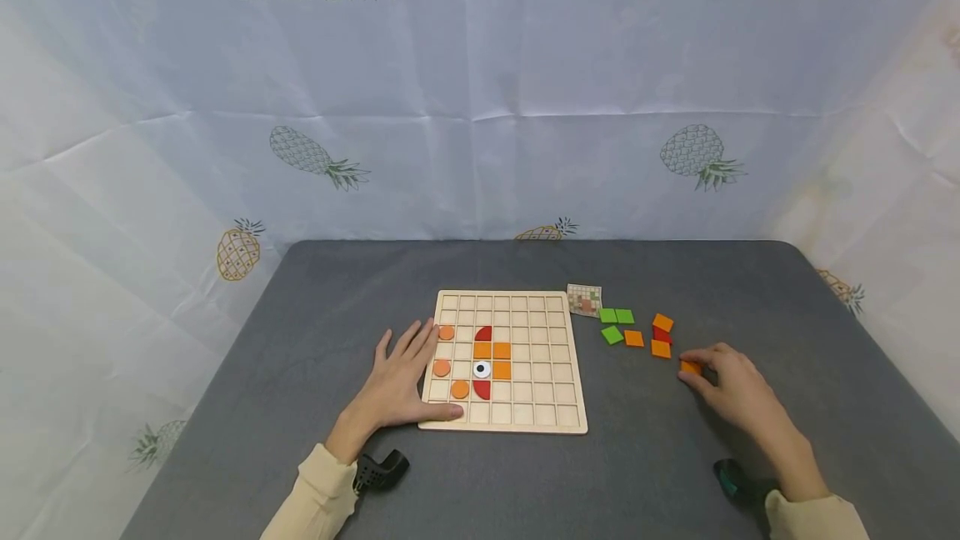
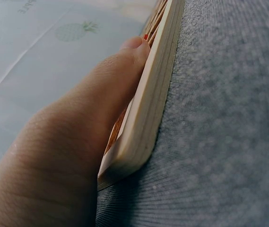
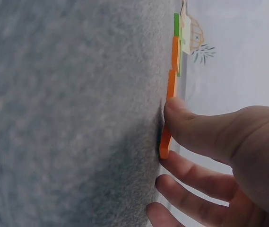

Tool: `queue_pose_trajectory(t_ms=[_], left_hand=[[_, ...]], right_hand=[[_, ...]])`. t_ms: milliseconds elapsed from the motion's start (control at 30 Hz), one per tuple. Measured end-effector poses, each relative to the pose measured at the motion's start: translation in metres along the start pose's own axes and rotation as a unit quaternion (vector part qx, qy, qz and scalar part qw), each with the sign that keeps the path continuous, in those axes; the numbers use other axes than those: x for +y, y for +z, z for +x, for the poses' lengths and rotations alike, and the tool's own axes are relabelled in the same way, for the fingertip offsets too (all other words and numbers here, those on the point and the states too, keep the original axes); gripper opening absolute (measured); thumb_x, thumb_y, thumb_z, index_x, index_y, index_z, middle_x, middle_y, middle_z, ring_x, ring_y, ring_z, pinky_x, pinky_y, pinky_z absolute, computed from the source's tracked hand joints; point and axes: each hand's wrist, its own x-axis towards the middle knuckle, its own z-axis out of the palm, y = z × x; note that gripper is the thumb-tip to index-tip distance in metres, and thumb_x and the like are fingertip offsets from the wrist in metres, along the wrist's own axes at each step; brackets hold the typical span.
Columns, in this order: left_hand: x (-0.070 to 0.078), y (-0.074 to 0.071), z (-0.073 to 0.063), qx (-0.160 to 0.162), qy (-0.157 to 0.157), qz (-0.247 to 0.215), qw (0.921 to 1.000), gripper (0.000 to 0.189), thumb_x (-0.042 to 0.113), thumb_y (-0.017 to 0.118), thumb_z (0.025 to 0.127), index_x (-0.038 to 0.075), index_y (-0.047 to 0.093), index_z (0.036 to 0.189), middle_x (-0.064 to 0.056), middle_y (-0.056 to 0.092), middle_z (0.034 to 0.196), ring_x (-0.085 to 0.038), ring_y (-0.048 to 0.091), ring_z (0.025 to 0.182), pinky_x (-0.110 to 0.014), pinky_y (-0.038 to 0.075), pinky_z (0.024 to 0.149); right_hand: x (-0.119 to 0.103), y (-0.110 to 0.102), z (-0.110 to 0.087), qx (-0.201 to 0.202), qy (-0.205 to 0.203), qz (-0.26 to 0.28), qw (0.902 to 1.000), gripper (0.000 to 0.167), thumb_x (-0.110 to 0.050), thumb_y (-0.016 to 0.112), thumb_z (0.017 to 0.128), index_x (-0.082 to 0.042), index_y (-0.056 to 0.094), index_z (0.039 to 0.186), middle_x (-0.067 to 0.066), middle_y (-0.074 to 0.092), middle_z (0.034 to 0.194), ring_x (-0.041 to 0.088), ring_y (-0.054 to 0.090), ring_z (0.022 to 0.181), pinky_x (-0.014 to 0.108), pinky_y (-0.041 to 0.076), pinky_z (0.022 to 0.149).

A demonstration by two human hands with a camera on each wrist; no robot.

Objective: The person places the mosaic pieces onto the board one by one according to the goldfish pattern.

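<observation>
A wooden grid board lies flat on the grey table. My left hand rests on its left side with fingers spread, the thumb across the near left corner. On the board sit orange discs, orange squares, red quarter-round tiles and a white eye disc. To the right of the board, my right hand pinches an orange square tile between thumb and fingers at table level. In the right wrist view the thumb covers part of this tile.
Between board and right hand lie loose green tiles, other orange square tiles and a partly covered red tile. A small pattern card touches the board's far right corner. Behind the table hangs a pineapple-print cloth.
</observation>
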Motion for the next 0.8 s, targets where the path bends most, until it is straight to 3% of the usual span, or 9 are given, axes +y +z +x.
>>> queue_pose_trajectory(t_ms=[367, 800], left_hand=[[0.001, -0.001, 0.000, -0.004, -0.006, -0.007, 0.9999, 0.132, 0.090, 0.061, 0.069, 0.008, 0.021, 0.164, -0.011, 0.019, 0.172, -0.037, 0.019, 0.160, -0.073, 0.005, 0.121], [0.001, -0.001, 0.002, -0.007, -0.004, -0.004, 1.0000, 0.133, 0.092, 0.059, 0.069, 0.007, 0.021, 0.164, -0.012, 0.020, 0.172, -0.038, 0.019, 0.159, -0.074, 0.005, 0.120]], right_hand=[[-0.008, 0.000, 0.001, 0.001, -0.014, 0.010, 0.9999, 0.030, -0.014, 0.077, 0.089, 0.005, 0.074, 0.113, 0.024, 0.069, 0.106, 0.040, 0.066, 0.094, 0.061, 0.054, 0.082], [-0.040, -0.002, 0.009, -0.005, -0.017, -0.002, 0.9998, 0.035, -0.018, 0.081, 0.086, 0.005, 0.074, 0.112, 0.017, 0.069, 0.099, 0.029, 0.063, 0.085, 0.054, 0.055, 0.075]])
